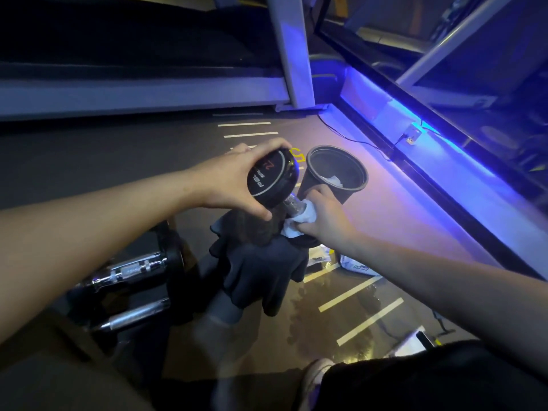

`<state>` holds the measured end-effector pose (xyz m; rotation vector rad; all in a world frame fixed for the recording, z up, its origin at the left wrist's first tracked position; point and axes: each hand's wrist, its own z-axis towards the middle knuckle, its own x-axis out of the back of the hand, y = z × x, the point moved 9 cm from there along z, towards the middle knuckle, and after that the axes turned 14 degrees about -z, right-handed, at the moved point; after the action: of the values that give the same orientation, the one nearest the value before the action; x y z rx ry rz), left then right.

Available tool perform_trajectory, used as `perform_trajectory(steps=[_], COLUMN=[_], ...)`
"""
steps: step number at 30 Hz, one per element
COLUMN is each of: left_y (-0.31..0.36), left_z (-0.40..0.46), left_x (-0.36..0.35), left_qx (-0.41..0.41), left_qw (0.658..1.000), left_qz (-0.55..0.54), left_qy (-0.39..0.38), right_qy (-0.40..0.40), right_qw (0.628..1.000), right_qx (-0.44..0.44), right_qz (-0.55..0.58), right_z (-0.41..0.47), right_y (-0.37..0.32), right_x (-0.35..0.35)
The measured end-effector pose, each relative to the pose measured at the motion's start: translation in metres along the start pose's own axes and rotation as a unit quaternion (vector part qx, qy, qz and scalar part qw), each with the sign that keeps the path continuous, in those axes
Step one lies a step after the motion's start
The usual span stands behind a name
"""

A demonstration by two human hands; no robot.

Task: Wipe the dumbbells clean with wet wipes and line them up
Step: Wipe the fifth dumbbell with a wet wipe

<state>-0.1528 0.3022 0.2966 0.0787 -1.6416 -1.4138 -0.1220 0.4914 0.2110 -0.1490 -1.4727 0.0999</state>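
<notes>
A black dumbbell [272, 180] stands tilted on end in the middle of the floor, its round top head facing me. My left hand [234, 179] grips that top head from the left. My right hand [326, 215] holds a white wet wipe [299, 221] wrapped round the chrome handle just below the head. The lower head is mostly hidden behind dark gloves [261, 268] that lie in front of it. Two more dumbbells [133, 289] with chrome handles lie on the floor at the lower left.
A black bin [323, 180] with used wipes inside stands just behind my right hand. A wipes packet [355, 266] lies on the floor to the right. A treadmill frame [142, 96] runs along the back and a blue-lit ledge [462, 161] along the right.
</notes>
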Motion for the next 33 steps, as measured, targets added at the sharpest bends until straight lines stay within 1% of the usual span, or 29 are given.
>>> perform_trajectory(steps=[3,5,7,9,10,12,14,15,17,19,21,25,27,29,31,33], left_y=[-0.012,-0.015,-0.018,-0.020,-0.021,-0.021,-0.019,-0.017,-0.014,-0.010,-0.008,-0.009,-0.011,-0.014,-0.015,-0.015], left_z=[0.003,0.002,0.001,0.000,0.000,-0.001,-0.002,-0.002,-0.001,0.001,0.003,0.005,0.004,0.004,0.004,0.004], left_x=[0.003,0.005,0.005,0.006,0.006,0.006,0.004,0.004,0.003,0.003,0.002,0.002,0.005,0.006,0.007,0.007], left_qx=[0.018,0.021,0.029,0.036,0.038,0.043,0.046,0.046,0.044,0.039,0.030,0.023,0.024,0.025,0.028,0.031], left_qw=[1.000,1.000,0.999,0.999,0.999,0.999,0.999,0.999,0.999,0.999,0.999,1.000,1.000,1.000,1.000,0.999], left_qz=[-0.013,-0.018,-0.026,-0.026,-0.025,-0.028,-0.024,-0.020,-0.010,0.000,0.011,0.021,0.015,0.006,0.001,0.000], left_qy=[0.011,0.014,0.009,0.002,-0.001,-0.006,-0.006,-0.005,0.000,0.002,0.000,0.004,0.008,0.009,0.010,0.008], right_qy=[-0.059,-0.099,-0.139,-0.166,-0.162,-0.126,-0.064,-0.029,0.011,0.033,0.037,0.006,0.008,0.013,0.012,-0.012], right_qw=[0.995,0.990,0.985,0.981,0.980,0.984,0.986,0.981,0.970,0.969,0.976,0.991,0.997,0.998,0.995,0.988], right_qx=[0.064,0.095,0.091,0.088,0.089,0.084,0.081,0.088,0.100,0.108,0.110,0.091,0.075,0.069,0.094,0.123], right_qz=[-0.044,-0.045,-0.038,-0.057,-0.069,-0.090,-0.134,-0.170,-0.222,-0.221,-0.187,-0.093,-0.032,0.001,-0.021,-0.091], right_z=[0.014,0.020,0.026,0.028,0.027,0.023,0.017,0.015,0.013,0.011,0.010,0.012,0.013,0.015,0.016,0.019], right_y=[-0.011,-0.020,-0.018,-0.015,-0.016,-0.017,-0.020,-0.023,-0.028,-0.030,-0.030,-0.035,-0.039,-0.042,-0.045,-0.040], right_x=[-0.003,-0.002,-0.004,-0.008,-0.007,-0.006,-0.001,0.002,0.006,0.010,0.013,0.015,0.019,0.023,0.023,0.016])
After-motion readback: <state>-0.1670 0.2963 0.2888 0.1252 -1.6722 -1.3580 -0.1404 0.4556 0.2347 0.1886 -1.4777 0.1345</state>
